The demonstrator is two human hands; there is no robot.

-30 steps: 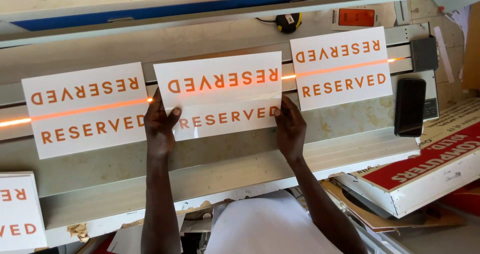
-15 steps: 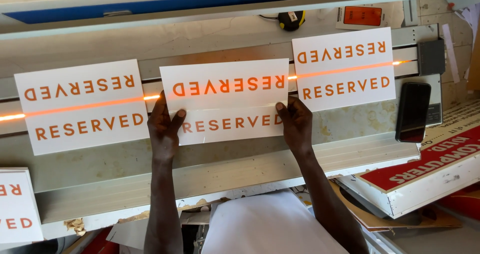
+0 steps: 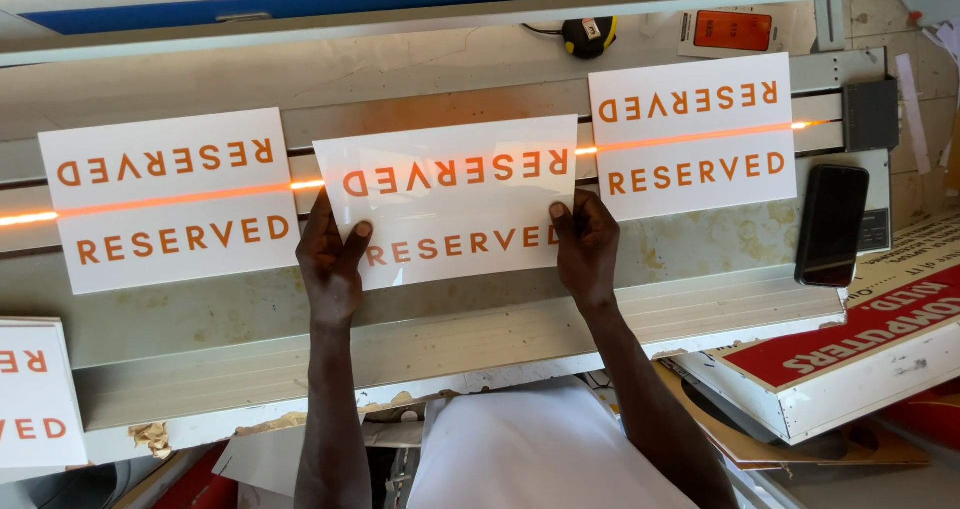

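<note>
The middle white sheet (image 3: 450,194), printed with orange lettering in two rows, lies flat across the glowing orange line (image 3: 300,184) that runs the length of the bench (image 3: 480,79), about midway between the bench's left and right ends. The line passes under the sheet between its two rows of letters. The left hand (image 3: 332,259) presses on the sheet's lower left corner, fingers spread flat on its surface and thumb on the printed face; it is not closed around anything. The right hand (image 3: 587,244) rests on the lower right corner in the same way, fingers laid over the sheet's edge, pressing rather than gripping.

A matching left sheet (image 3: 170,199) lies just beside it toward the bench's left end, also straddling the line. A right sheet (image 3: 695,134) sits a little higher toward the right end, its lower left corner close to the middle sheet's upper right corner.

A black phone (image 3: 832,224) lies near the right edge, past the right sheet. A yellow and black tape measure (image 3: 587,37) sits at the far edge, with an orange card (image 3: 733,31) beside it. Another lettered sheet (image 3: 35,394) shows at the near left corner, and a red and white sign board (image 3: 850,354) lies off the near right corner.
</note>
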